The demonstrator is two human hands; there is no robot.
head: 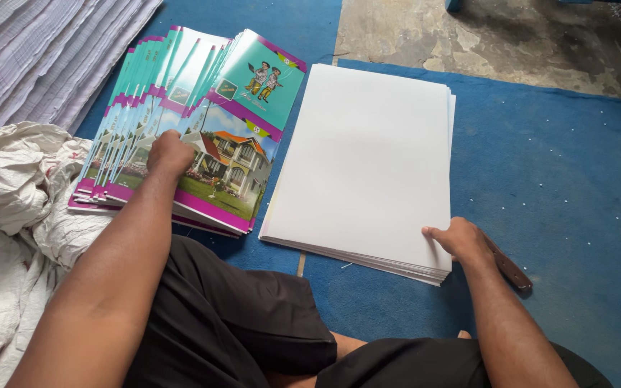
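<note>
My left hand (169, 153) rests knuckles-up on a fanned stack of teal and magenta printed covers (235, 122) showing a house picture; whether its fingers pinch a sheet is hidden. To the right lies a thick pile of blank white sheets (368, 158). My right hand (461, 241) presses its thumb on that pile's near right corner, fingers curled under the edge. A brown wooden handle (509, 269) lies on the blue mat just beyond my right hand.
A blue mat (562, 187) covers the floor, with bare concrete (483, 36) at the top. Crumpled white sacking (8, 208) lies left, and stacked ruled paper (30, 50) sits top left. My dark-clothed legs fill the bottom.
</note>
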